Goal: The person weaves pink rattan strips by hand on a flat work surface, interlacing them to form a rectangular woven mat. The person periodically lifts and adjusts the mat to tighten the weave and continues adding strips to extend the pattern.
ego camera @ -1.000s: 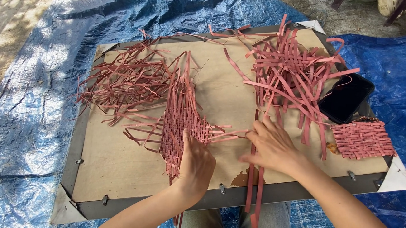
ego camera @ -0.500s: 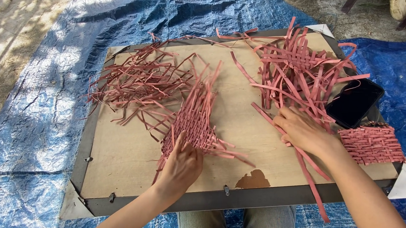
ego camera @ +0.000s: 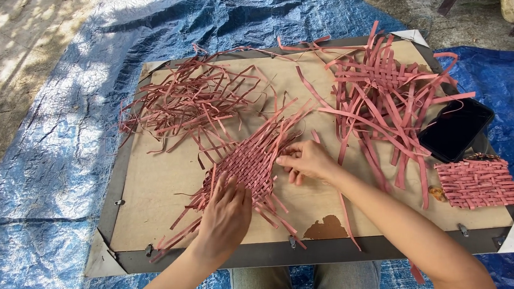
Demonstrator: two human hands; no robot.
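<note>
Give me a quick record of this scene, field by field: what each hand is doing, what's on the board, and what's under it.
Left hand: left hand lies flat on the lower end of the half-woven mat
Right hand: right hand pinches a strip at the mat's right edge
Work surface: brown board in a dark frame
Loose material: thin strips heaped upper left, wide strips upper right
Other items: small finished woven piece at right edge, black phone beside it
Underneath: blue tarp

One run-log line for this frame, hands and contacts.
left hand: flat on woven mat | right hand: pinching strip at mat edge | board: loose strips, phone, finished mat
</note>
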